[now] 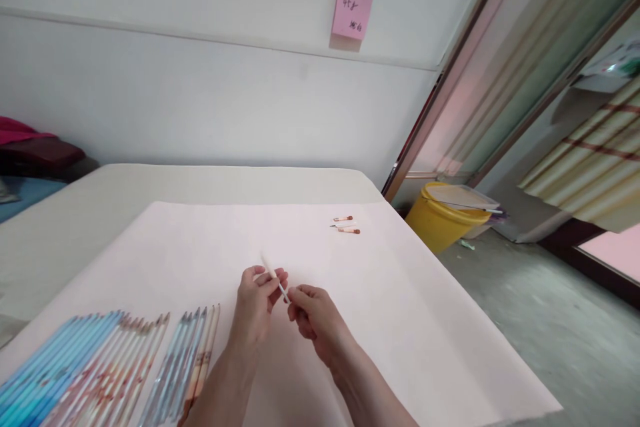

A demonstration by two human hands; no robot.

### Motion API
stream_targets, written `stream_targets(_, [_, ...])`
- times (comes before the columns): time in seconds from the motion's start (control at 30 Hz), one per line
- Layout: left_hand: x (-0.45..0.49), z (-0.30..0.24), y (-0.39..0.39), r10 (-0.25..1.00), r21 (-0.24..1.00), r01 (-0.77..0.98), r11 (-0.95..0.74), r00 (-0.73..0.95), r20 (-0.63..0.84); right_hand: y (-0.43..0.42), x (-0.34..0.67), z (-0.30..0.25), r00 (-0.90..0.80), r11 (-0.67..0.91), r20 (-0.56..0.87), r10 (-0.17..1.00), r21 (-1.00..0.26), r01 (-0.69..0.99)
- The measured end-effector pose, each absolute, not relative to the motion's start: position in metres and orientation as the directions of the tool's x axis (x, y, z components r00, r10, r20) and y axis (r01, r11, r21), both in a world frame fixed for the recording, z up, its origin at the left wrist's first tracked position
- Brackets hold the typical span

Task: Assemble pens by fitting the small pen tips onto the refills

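My left hand (256,303) is closed around a slim white pen (273,273), which slants from upper left to lower right. Its upper part is wider and blurred at the end; the lower part is a thin rod. At that lower end my right hand (316,320) is closed, thumb and curled fingers pinching by the tip. To the left of my hands lie several pens in rows: blue ones (65,360), white ones with reddish patterns (110,380), grey-blue ones (175,367) and brownish ones (204,360), partly behind my left forearm.
Two small brown-ended pen pieces (349,231) and a thin dark-tipped piece lie farther back on the white sheet (400,320). A pink note (353,11) is taped to the wall. Beyond the table's right edge stands a yellow bin (425,220). Dark red items (40,153) sit at far left.
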State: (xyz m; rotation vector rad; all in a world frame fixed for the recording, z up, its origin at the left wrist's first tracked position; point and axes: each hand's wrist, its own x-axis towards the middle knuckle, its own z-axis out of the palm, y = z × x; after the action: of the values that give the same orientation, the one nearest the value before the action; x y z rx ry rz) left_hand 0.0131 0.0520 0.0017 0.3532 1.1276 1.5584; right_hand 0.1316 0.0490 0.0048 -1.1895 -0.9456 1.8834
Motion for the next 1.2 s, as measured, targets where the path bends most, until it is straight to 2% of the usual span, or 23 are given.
stream_targets(0.27, [0.004, 0.006, 0.051, 0.903, 0.767, -0.63, 0.122, -0.25, -0.349, 0.052, 0.136, 0.006, -0.246, -0.374, -0.344, 0.906, -0.923, -0.09])
stream_targets(0.43, [-0.006, 0.003, 0.056, 0.867, 0.729, -0.681, 0.072, -0.319, -0.384, 0.051, 0.137, 0.012, -0.288, -0.344, -0.32, 0.902, -0.939, -0.032])
stream_targets(0.8, [0.008, 0.004, 0.05, 0.944, 0.764, -0.637, 0.102, -0.179, -0.276, 0.05, 0.135, 0.005, -0.233, -0.311, -0.278, 0.932, -0.943, -0.119])
stream_targets(1.2, [0.005, 0.005, 0.051, 0.92, 0.783, -0.618, 0.069, -0.264, -0.289, 0.053, 0.141, 0.006, -0.257, -0.306, -0.272, 0.927, -0.946, -0.103])
